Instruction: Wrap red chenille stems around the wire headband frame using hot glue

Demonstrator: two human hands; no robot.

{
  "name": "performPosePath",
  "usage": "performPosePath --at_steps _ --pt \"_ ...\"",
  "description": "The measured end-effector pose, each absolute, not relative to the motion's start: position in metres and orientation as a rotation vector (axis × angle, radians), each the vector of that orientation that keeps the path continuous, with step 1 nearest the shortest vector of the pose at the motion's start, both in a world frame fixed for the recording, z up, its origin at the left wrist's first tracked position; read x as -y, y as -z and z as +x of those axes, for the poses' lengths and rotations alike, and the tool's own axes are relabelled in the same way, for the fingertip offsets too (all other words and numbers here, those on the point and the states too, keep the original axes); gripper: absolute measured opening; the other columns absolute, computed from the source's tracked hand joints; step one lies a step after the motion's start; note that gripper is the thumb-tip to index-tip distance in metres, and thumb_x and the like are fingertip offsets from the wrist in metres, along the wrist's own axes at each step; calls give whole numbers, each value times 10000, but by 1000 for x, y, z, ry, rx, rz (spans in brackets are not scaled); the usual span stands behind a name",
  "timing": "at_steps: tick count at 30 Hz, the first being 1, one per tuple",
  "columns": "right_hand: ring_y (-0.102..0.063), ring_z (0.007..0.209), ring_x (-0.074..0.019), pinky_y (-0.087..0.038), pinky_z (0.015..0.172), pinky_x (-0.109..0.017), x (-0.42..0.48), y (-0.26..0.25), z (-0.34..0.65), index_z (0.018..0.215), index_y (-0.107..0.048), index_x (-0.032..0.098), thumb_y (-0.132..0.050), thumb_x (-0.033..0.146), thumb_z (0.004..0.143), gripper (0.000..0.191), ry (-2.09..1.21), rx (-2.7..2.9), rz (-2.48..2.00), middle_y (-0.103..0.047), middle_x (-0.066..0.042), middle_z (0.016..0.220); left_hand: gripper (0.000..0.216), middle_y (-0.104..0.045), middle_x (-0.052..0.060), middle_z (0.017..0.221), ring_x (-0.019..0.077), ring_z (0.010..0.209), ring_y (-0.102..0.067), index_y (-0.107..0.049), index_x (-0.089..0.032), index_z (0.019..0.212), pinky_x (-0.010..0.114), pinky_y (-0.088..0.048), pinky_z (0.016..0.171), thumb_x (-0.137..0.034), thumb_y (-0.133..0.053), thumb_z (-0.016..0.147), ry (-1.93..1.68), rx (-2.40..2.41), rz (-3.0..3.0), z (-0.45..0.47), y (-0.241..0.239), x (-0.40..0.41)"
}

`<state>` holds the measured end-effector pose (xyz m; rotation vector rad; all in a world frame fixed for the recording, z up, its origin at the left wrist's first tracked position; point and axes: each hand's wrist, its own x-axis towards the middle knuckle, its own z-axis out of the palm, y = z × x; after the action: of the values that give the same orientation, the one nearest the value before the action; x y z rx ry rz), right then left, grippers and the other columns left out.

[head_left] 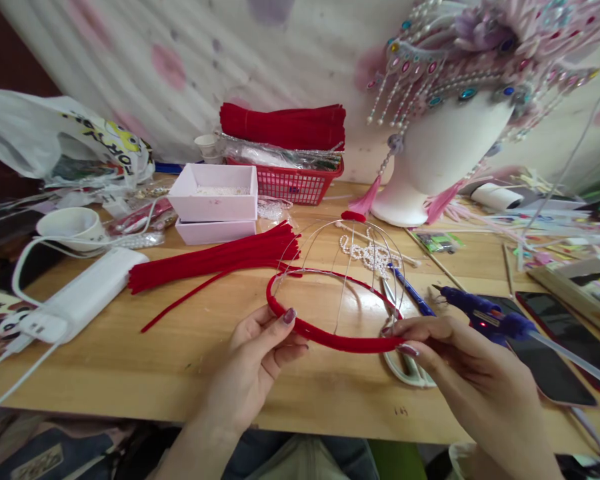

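Between my hands is a domed wire frame whose bottom ring is wrapped in red fuzzy stem; thin bare wires arch up to a red tuft on top. My left hand pinches the ring at its near left side, thumb on top. At the near right, my right hand grips the same ring between thumb and fingers. Behind the frame on the table lies a bundle of red pipe cleaners, with one loose red pipe cleaner beside it. Scissors lie partly hidden under my right hand.
A blue glue gun with a lit red light lies at right by dark phones. White boxes, a red basket and pearl strings stand or lie farther back. A foam head wears an ornate headdress. At left are a power strip and cords.
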<state>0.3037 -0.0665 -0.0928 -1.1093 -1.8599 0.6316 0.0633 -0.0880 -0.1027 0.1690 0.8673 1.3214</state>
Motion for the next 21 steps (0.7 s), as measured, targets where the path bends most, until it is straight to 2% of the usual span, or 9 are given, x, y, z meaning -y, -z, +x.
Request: performPosePath --at_steps 6,10,13,16,18,21 --pt "-665 540 -134 -547 453 -180 65 91 298 793 -715 217 -726 366 906 187 -781 1818 -1132 -756 -63 792 231 -742 -20 621 105 520 -722 -726 -132 733 135 -611 504 -21 -898 627 -1282 -844 61 57 106 87" --pt "-630 492 -121 -522 427 -178 65 92 297 778 -725 220 -740 368 892 188 -803 1788 -1141 -726 -39 712 181 -776 8 682 128 569 -744 -738 -134 753 200 -653 561 -36 -875 688 -1294 -776 41 59 109 85" --pt "-624 474 -127 -499 398 -182 65 94 299 809 -733 222 -736 316 889 123 -791 1796 -1154 -726 -33 689 167 -794 19 718 133 588 -757 -742 -135 753 213 -660 577 25 -785 766 -1298 -757 -10 61 110 85" --pt "-678 525 -151 -535 444 -196 65 97 302 879 -764 241 -700 222 893 68 -736 1875 -1117 -763 -31 714 305 -786 25 681 129 569 -757 -732 -130 717 207 -653 556 71 -589 897 -1303 -783 -81 63 108 82" --pt "-736 626 -175 -589 541 -212 64 99 302 900 -782 261 -679 165 884 142 -694 1927 -1070 -791 -27 766 401 -783 32 670 129 552 -753 -732 -129 709 210 -649 534 66 -480 952 -1303 -807 -116 63 106 80" --pt "-770 725 -193 -623 636 -234 64 101 299 911 -789 276 -664 118 871 206 -679 1926 -1034 -809 -21 824 459 -793 47 697 127 556 -756 -745 -123 723 207 -649 539 51 -411 984 -1302 -835 -136 60 106 76"
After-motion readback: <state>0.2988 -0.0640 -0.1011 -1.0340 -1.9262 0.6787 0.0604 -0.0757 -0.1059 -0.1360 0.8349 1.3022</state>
